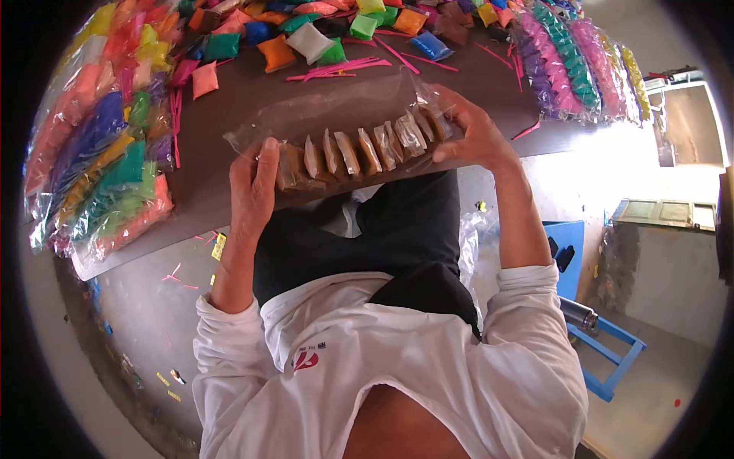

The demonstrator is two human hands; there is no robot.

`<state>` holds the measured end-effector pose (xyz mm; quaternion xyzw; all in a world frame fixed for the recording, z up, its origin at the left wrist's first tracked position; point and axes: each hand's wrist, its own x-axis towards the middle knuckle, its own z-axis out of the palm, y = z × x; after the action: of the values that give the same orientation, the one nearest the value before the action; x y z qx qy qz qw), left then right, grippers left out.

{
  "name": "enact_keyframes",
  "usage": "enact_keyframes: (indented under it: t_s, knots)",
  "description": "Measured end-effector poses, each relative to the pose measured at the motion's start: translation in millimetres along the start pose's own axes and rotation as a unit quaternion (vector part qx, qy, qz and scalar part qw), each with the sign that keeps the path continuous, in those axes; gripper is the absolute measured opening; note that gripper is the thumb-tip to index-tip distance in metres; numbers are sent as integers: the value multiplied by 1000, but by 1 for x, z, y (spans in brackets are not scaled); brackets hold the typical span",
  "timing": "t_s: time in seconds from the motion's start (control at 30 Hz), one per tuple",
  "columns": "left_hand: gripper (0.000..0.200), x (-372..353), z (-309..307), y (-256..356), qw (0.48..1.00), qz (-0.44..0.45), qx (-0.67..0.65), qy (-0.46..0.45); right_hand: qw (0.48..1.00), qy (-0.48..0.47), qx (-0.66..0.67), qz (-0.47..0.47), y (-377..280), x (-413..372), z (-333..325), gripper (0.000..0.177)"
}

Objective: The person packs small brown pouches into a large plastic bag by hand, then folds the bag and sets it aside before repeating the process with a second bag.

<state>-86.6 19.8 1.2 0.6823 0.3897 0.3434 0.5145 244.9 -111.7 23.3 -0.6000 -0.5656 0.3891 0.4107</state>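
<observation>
A clear plastic bag (329,107) stretches between my two hands at the table's near edge. Inside it stands a row of several small brown packets (348,153), side by side. My left hand (254,180) grips the bag's left end, thumb on top and fingers behind. At the other end my right hand (475,131) holds the bag, its thumb at the lower side and its fingers around the back. The upper part of the bag lies loose and crumpled above the packets.
Bundles of colourful packets in clear bags (115,164) lie at the left, with more bagged rows (569,65) at the right. Loose packets (310,42) and pink strips (344,69) spread across the back of the brown table (206,153). A blue stool (612,359) stands on the floor.
</observation>
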Motion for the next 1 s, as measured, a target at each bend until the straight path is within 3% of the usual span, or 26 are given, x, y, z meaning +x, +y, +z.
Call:
enact_keyframes:
  t_s: [0.13,0.23,0.33,0.43,0.63,0.73,1.0]
  knots:
    - [40,9,-4,-1,1000,-8,7,2,999,-6,5,-41,-2,-6,-1,117]
    - [38,11,-5,-5,999,-38,-22,4,997,12,-63,-38,-1,-14,0,120]
    - [37,14,-3,-12,999,-14,-42,13,991,50,-114,-51,1,-19,9,117]
    - [36,15,-5,-13,999,-29,-44,12,983,86,-158,-44,3,-13,18,102]
    - [35,16,-5,-2,999,-33,-31,27,992,109,-34,-61,4,4,26,69]
    - [36,20,-16,-7,1000,-13,21,18,994,109,-11,21,-6,4,27,66]
    - [36,32,-22,-5,998,-58,-14,2,994,72,13,78,-10,12,31,47]
